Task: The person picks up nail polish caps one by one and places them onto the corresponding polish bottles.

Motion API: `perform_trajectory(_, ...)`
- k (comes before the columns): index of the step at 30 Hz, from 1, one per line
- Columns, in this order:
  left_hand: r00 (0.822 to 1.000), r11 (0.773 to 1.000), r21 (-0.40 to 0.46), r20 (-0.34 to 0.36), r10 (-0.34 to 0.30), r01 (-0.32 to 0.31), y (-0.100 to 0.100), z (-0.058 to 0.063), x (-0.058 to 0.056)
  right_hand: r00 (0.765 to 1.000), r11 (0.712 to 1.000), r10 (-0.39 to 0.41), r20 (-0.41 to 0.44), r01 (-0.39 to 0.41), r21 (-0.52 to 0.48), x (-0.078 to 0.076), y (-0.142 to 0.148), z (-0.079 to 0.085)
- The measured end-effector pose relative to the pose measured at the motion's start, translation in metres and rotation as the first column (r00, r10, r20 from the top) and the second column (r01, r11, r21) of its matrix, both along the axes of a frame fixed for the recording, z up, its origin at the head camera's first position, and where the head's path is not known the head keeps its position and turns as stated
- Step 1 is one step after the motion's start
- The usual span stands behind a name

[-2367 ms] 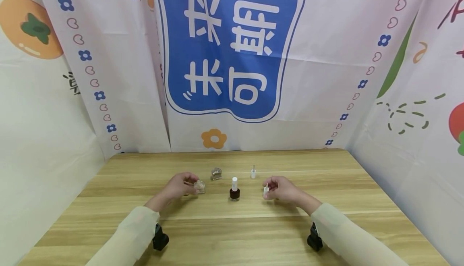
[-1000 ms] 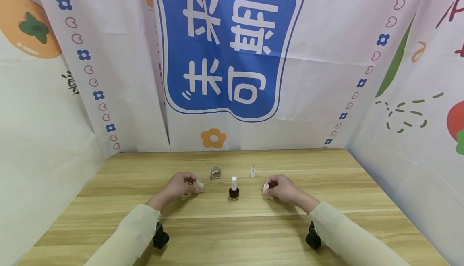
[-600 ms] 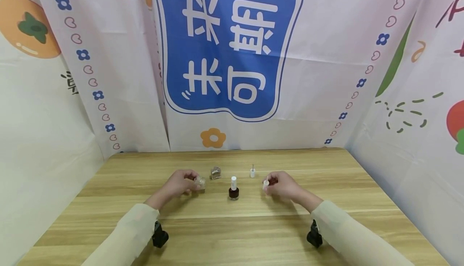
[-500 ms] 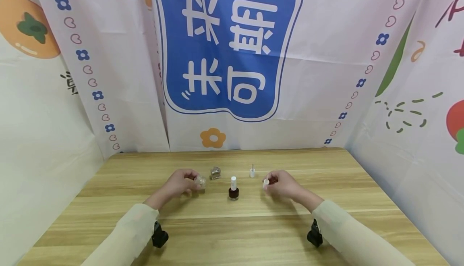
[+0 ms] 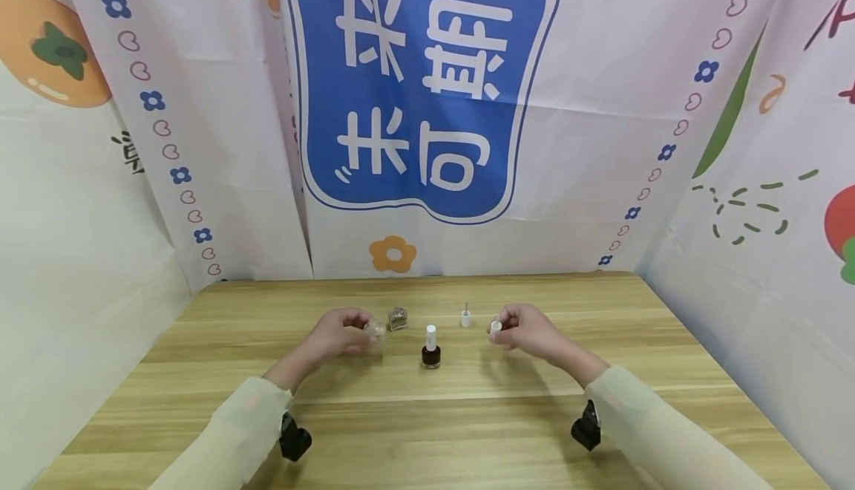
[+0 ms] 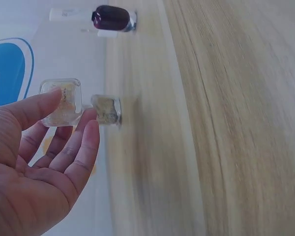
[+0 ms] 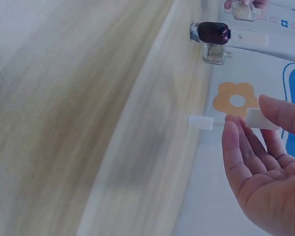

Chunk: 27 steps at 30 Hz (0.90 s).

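Note:
My left hand (image 5: 346, 330) pinches a clear glass nail polish bottle (image 6: 64, 101) between thumb and fingers, raised off the table. It has no cap on. My right hand (image 5: 532, 332) pinches a white nail polish cap (image 7: 261, 119), also lifted; its brush is hidden. Between the hands stands a dark red nail polish bottle (image 5: 431, 357) with its white cap on. Behind it to the left sits a second uncapped bottle (image 5: 398, 318) with a glittery tint. Another white cap (image 5: 465, 319) stands on the table near my right hand, its brush pointing up.
The wood-grain table (image 5: 427, 430) reaches back to a printed cloth (image 5: 574, 178) hung behind it. More printed cloth hangs at both sides. A small black camera (image 5: 294, 438) is strapped to each wrist.
Both hands have risen off the tabletop, the left shifting slightly right with its bottle. The right hand has tilted its cap over, so the brush that pointed up no longer shows.

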<state>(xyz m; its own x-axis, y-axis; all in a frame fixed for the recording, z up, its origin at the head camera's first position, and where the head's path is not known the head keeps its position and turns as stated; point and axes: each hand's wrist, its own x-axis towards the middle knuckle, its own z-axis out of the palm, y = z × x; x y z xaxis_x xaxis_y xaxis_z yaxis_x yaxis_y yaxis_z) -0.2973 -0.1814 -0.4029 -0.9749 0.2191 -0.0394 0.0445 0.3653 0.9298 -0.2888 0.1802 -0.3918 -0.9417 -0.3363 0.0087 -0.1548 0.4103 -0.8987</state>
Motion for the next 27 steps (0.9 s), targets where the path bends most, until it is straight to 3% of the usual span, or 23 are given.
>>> perform_trajectory(4,1.000,1.000,0.026,-0.001,0.002,-0.002,0.003,0.003,0.002,1.000,0.999,0.004,0.018,-0.004,-0.035,0.003,0.000,0.005)
perform_trajectory(10,0.998,0.996,0.068,-0.026,-0.059,0.061,0.007,0.007,0.005,1.000,0.997,0.022,0.004,-0.022,-0.072,0.007,-0.001,0.013)
perform_trajectory(27,0.992,0.987,0.107,-0.042,-0.117,0.121,0.031,0.025,0.022,0.994,0.999,0.033,-0.102,-0.036,-0.026,0.015,-0.013,0.031)
